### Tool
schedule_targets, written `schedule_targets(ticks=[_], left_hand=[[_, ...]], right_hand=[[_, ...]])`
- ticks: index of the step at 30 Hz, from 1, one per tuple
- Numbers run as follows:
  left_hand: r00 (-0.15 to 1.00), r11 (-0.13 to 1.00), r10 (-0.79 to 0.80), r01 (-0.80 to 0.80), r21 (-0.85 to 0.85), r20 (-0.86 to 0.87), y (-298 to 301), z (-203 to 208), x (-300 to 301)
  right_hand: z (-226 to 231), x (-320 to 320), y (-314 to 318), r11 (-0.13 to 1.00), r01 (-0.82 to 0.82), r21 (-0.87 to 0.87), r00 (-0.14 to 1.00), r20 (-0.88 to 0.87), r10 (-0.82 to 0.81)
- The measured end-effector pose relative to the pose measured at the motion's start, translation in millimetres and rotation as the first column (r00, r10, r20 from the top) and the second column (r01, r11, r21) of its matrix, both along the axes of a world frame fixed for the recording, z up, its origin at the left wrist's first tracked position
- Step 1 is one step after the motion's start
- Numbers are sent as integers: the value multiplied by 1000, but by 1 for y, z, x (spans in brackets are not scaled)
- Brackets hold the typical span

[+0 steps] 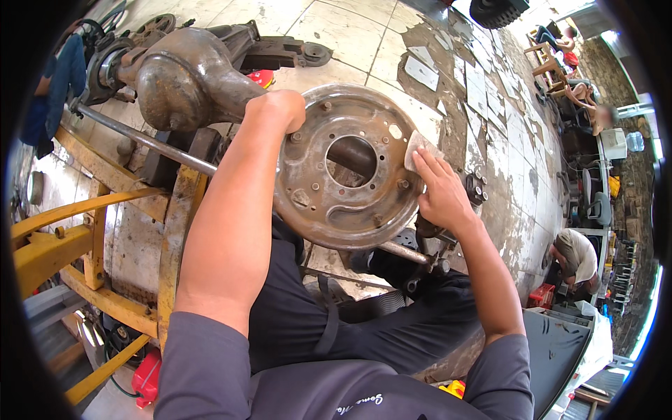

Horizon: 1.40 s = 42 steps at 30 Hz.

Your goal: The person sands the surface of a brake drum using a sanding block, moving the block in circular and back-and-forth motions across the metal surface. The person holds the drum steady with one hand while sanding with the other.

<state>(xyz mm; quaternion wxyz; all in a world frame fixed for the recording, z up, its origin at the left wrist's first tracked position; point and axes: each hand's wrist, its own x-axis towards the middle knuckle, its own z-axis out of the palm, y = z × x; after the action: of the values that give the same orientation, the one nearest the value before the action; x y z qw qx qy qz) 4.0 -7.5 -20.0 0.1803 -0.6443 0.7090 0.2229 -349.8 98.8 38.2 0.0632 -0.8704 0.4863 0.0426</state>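
In front of my knees is a round, stained steel brake backing plate (315, 218) with a large centre hole and smaller bolt holes. My left hand (278, 112) is closed over its upper left rim; the fingertips are hidden behind my wrist and the edge. On the right side of the plate my right hand (442, 187) presses a piece of pale brownish sandpaper (422, 148) against the face near the rim, fingers close together on it. A rusty axle housing (183, 78) with a bulging middle lies beyond my left forearm.
A yellow metal frame (105, 301) stands at the left, beside a long steel bar (140, 140). Broken tiles (483, 91) lie on the floor ahead. A grey cabinet (546, 350) is at the right, near a person bending over (577, 255). A red container (147, 378) sits lower left.
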Motion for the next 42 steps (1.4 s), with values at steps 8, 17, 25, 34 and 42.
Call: schedule_targets(ticks=[8,17,25,34,42], left_hand=[[999,999,32,-33,-25,-39,3,5,-10],[987,986,157,-155,58,-20,7,22,-14],[983,982,179,-176,66,-49,11,37,-12],[988,987,150,-147,60,-47,8,30,-12],[989,987,147,-145,67,-32,5,25,-11]], right_hand=[[5,-14,-28,995,94,-45,968,239,-81],[14,-9,27,985,-167,-39,912,-386,140],[3,-6,30,987,-158,-41,898,-422,126],[-1,7,40,988,-102,-113,873,-486,35],[-12,15,37,979,-79,-190,863,-504,-28]])
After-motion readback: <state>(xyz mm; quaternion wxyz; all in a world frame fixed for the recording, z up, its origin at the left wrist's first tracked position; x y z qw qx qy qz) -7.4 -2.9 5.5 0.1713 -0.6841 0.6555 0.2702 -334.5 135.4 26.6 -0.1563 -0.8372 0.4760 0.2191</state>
